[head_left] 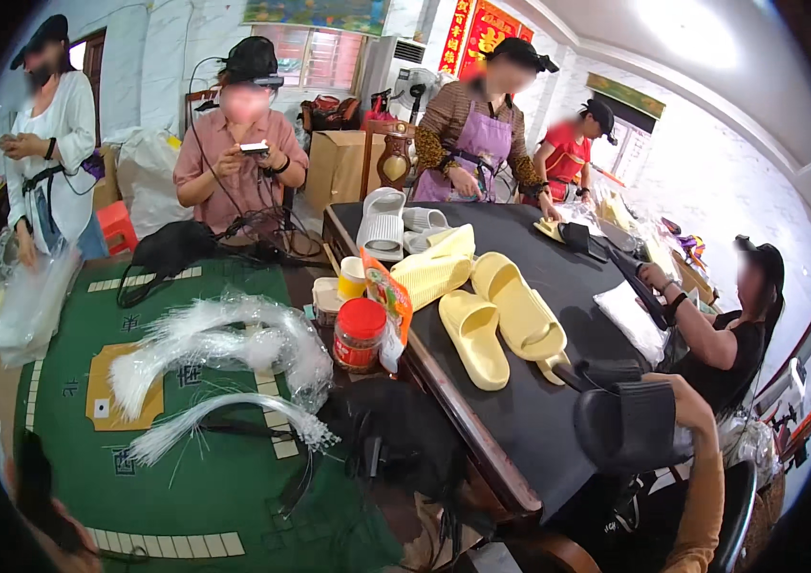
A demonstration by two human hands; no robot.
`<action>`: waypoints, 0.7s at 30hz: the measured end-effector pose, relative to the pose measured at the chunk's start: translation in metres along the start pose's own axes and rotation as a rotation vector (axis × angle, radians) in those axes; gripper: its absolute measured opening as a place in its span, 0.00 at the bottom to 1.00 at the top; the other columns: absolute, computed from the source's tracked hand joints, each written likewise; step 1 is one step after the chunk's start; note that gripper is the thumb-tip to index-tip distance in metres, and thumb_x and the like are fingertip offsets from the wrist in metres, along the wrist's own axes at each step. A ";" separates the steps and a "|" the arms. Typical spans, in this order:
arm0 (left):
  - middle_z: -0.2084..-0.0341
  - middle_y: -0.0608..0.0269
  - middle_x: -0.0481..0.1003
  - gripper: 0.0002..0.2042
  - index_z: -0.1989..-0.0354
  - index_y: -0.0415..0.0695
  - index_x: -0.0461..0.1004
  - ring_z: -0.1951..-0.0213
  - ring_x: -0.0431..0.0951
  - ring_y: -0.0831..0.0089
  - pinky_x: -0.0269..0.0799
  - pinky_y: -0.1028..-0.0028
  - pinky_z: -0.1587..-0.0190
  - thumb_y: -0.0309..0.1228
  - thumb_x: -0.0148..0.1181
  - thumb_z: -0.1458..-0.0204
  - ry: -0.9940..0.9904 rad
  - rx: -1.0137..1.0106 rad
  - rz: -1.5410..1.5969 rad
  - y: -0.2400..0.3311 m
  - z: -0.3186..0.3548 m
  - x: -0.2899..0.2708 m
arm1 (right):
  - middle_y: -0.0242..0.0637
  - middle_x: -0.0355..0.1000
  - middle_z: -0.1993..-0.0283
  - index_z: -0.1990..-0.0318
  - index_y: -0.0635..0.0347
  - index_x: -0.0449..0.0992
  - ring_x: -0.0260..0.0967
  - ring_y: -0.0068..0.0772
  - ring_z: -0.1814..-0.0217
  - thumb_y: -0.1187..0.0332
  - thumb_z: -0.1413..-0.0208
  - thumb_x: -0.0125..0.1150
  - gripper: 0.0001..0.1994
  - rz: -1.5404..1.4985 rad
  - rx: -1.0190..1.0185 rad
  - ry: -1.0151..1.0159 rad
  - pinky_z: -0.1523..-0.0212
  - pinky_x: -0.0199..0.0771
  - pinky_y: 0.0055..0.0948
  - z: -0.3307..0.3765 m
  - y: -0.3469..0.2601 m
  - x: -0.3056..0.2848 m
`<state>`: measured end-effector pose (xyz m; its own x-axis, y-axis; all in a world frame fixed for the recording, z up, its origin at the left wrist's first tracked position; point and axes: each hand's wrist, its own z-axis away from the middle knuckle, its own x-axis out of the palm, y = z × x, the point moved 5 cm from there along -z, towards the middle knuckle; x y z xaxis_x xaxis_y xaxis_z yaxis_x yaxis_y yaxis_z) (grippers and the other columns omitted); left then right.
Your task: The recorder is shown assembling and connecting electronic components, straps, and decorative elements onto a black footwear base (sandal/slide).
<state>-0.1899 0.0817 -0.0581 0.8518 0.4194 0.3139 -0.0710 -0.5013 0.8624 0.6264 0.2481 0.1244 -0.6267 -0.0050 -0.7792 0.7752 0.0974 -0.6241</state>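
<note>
My right hand (695, 401) is raised at the lower right, bent at the wrist, with its fingers closed on the upper edge of a black slide slipper (652, 420). The slipper is held tilted by the near edge of the dark table (511, 435); its wide strap faces me. Behind it lies more black footwear, partly hidden. Nearest on the tabletop are pale yellow slides (475, 339), a larger one (518, 306) beside them. Grey slides (384, 224) stand at the far left corner. No hand that I can make out as my left shows.
A green table (176, 497) carries bundles of clear plastic strands (205, 344), a red-lidded jar (359, 334) and a yellow paper cup (352, 277). A black bag (396, 430) sits between the tables. Co-workers surround them; one handles a black strap. A dark chair (740, 520) stands lower right.
</note>
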 end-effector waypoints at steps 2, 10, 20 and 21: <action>0.41 0.45 0.72 0.38 0.26 0.44 0.54 0.59 0.80 0.59 0.83 0.64 0.63 0.45 0.64 0.39 -0.114 -0.082 0.242 0.008 0.022 0.069 | 0.42 0.75 0.61 0.55 0.70 0.80 0.76 0.33 0.55 0.79 0.52 0.64 0.15 0.203 -0.152 -0.089 0.52 0.75 0.29 -0.005 -0.066 0.044; 0.53 0.50 0.80 0.34 0.30 0.44 0.59 0.61 0.82 0.65 0.73 0.61 0.38 0.53 0.55 0.37 0.043 0.014 -0.422 0.014 0.064 0.091 | 0.56 0.66 0.38 0.41 0.64 0.74 0.67 0.58 0.37 0.70 0.45 0.63 0.22 0.018 -0.937 -0.442 0.37 0.71 0.48 -0.106 -0.356 0.470; 0.53 0.48 0.80 0.33 0.32 0.42 0.60 0.62 0.82 0.63 0.74 0.59 0.40 0.53 0.54 0.37 0.056 -0.065 -0.383 -0.004 0.025 0.104 | 0.55 0.67 0.35 0.41 0.63 0.73 0.61 0.58 0.29 0.71 0.43 0.63 0.21 -0.091 -0.987 -0.127 0.30 0.64 0.52 -0.112 -0.296 0.319; 0.54 0.47 0.80 0.33 0.33 0.42 0.60 0.62 0.82 0.63 0.74 0.59 0.40 0.53 0.54 0.37 0.048 -0.069 -0.374 -0.006 0.020 0.108 | 0.51 0.71 0.39 0.45 0.62 0.76 0.65 0.54 0.32 0.69 0.42 0.63 0.18 -0.062 -0.889 0.071 0.33 0.67 0.51 -0.134 -0.236 0.285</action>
<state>-0.0872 0.1146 -0.0374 0.8003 0.5995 -0.0105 0.2037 -0.2553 0.9451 0.2546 0.3573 0.0575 -0.6917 0.0230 -0.7218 0.4108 0.8346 -0.3670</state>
